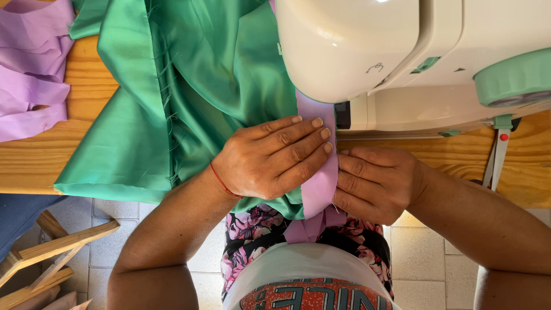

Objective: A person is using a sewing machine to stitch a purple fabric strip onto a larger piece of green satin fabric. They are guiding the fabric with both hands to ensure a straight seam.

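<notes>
Under the sewing machine (402, 51) — both hands (270, 161) press lilac strip (318, 183).

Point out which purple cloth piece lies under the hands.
The purple strip running under the sewing machine, pinned by both hands; the other purple cloth lies untouched at the far left.

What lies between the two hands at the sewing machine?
In the head view, a lilac fabric strip runs between the left hand and right hand, beside the green fabric.

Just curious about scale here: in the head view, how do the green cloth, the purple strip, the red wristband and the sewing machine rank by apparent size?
1. Green cloth and sewing machine: alike, both cut off by the frame.
2. Purple strip.
3. Red wristband.
</notes>
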